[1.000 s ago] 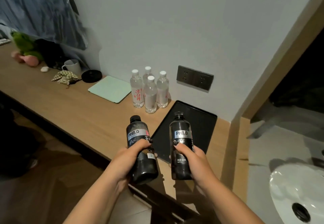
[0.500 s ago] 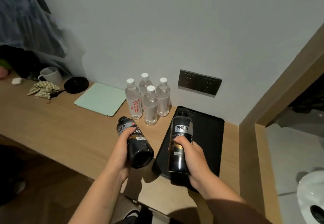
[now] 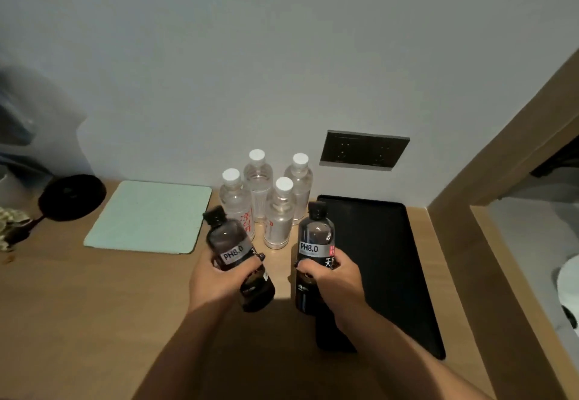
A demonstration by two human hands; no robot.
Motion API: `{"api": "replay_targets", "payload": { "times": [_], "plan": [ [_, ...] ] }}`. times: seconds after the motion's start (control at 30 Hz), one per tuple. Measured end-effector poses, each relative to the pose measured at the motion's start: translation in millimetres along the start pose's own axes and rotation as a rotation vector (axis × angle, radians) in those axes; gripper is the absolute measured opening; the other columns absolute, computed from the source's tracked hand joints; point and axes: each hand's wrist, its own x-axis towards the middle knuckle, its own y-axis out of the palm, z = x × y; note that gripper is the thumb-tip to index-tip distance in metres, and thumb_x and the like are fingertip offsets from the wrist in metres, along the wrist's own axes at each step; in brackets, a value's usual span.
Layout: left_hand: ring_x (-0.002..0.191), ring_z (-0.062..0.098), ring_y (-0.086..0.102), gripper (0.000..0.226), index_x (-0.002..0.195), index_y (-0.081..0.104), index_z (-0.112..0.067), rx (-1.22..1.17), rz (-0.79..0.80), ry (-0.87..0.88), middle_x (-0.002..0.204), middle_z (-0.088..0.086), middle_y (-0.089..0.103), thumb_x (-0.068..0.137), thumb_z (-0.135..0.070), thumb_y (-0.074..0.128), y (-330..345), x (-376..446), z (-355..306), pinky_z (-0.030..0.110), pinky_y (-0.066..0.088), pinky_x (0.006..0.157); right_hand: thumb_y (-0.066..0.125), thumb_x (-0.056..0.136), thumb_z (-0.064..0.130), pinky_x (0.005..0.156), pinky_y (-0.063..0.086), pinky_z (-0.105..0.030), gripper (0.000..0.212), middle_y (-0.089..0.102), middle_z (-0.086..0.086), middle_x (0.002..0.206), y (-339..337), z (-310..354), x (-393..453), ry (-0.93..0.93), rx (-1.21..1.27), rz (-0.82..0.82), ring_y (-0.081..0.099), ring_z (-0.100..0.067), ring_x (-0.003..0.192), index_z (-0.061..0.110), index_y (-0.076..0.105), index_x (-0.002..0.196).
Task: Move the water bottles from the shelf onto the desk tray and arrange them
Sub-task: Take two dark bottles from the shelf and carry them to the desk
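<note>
We have a dark bottle in each hand. Our right hand (image 3: 336,277) wraps its fingers around the label band of the right dark bottle (image 3: 313,255), which stands nearly upright just left of centre-right in the frame, its base hanging at the near left edge of the black tray (image 3: 391,258). Our left hand (image 3: 216,277) curls around the left dark bottle (image 3: 236,255), which leans with its cap toward the upper left and its base toward us, over bare desk (image 3: 94,305). We judge the upright hold on the right is meant for setting that bottle straight down on the tray, while the tilted one waits its turn.

Beyond our hands, four clear bottles (image 3: 266,202) with white caps stand clustered on the desk against the wall, just left of the tray's far corner, none of them on it. The tray itself shows only bare black surface, so by our reckoning the arranging has barely begun. A pale green mat (image 3: 150,214) lies at centre left, a round black lid-like object (image 3: 72,197) beyond it at the left edge, and a dark wall socket (image 3: 365,150) sits above the tray.

Compared with half a second ago, the view has tipped lower and closer over the desk, the white cup has slipped almost out of frame at left, and both bottles sit nearer the clear cluster.
</note>
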Motion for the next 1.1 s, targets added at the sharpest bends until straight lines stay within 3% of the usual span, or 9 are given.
{"api": "replay_targets", "payload": {
  "times": [0.17,0.33,0.4,0.5,0.6,0.77,0.93,1.1],
  "plan": [
    [0.101,0.023,0.062,0.069,0.115,0.058,-0.019,0.205,0.021,0.029,0.104,0.000,0.066,0.053,-0.017,0.088,-2.7,29.3,4.4,0.046,0.051,0.093,0.081,0.064,0.018,0.068,0.048,-0.024,0.037,0.066,0.005,0.092,25.0,-6.1,14.1,-0.002,-0.083,-0.126,0.061,-0.008,0.084,0.031,0.055,0.087],
    [0.091,0.024,0.063,0.060,0.109,0.062,-0.010,0.337,0.085,0.074,0.092,0.004,0.065,0.055,-0.014,0.087,-2.6,48.9,9.4,0.033,0.049,0.076,0.082,0.057,0.017,0.087,0.051,-0.032,0.059,0.063,0.005,0.102,39.9,-8.5,30.9,-0.018,-0.251,-0.216,0.060,-0.016,0.098,0.024,0.055,0.110],
    [0.086,0.021,0.060,0.057,0.106,0.061,-0.011,0.407,0.120,0.122,0.089,0.001,0.062,0.055,-0.016,0.086,-2.4,56.8,12.0,0.028,0.044,0.068,0.081,0.060,0.015,0.083,0.047,-0.028,0.056,0.062,0.006,0.101,44.3,-7.8,36.0,-0.023,-0.307,-0.207,0.059,-0.016,0.099,0.023,0.055,0.109],
    [0.088,0.019,0.055,0.054,0.097,0.050,-0.021,0.450,0.146,0.144,0.091,-0.002,0.057,0.057,-0.013,0.085,0.7,64.1,11.9,0.030,0.043,0.075,0.080,0.063,0.017,0.079,0.040,-0.022,0.053,0.058,0.010,0.097,50.6,-7.5,43.9,-0.042,-0.355,-0.202,0.056,-0.012,0.097,0.025,0.055,0.109],
    [0.093,0.022,0.060,0.053,0.099,0.053,-0.023,0.488,0.176,0.185,0.094,-0.002,0.061,0.056,-0.014,0.084,5.5,71.9,13.4,0.033,0.046,0.079,0.078,0.067,0.017,0.078,0.040,-0.019,0.051,0.056,0.011,0.097,56.6,-9.3,52.0,-0.029,-0.370,-0.194,0.052,-0.010,0.092,0.026,0.054,0.111],
    [0.096,0.020,0.058,0.052,0.097,0.051,-0.026,0.495,0.205,0.186,0.093,-0.004,0.057,0.059,-0.015,0.084,10.4,79.3,13.1,0.026,0.039,0.074,0.077,0.066,0.012,0.058,0.036,-0.001,0.054,0.056,0.017,0.090,59.0,-19.7,59.5,-0.051,-0.315,-0.203,0.053,-0.004,0.087,0.028,0.056,0.113],
    [0.104,0.017,0.058,0.056,0.111,0.055,-0.025,0.508,0.243,0.210,0.108,-0.003,0.062,0.063,-0.020,0.083,12.7,80.4,20.3,0.023,0.038,0.080,0.078,0.065,0.012,0.068,0.040,-0.007,0.049,0.061,0.017,0.089,60.0,-32.0,63.1,-0.043,-0.276,-0.241,0.059,-0.005,0.091,0.031,0.057,0.106],
    [0.100,0.012,0.055,0.055,0.112,0.051,-0.029,0.495,0.290,0.195,0.107,-0.006,0.061,0.066,-0.021,0.080,9.4,78.8,17.7,0.022,0.038,0.078,0.076,0.066,0.012,0.070,0.042,-0.012,0.050,0.061,0.013,0.096,60.2,-29.6,61.5,-0.025,-0.289,-0.197,0.058,-0.008,0.093,0.029,0.056,0.108]
  ]
}}
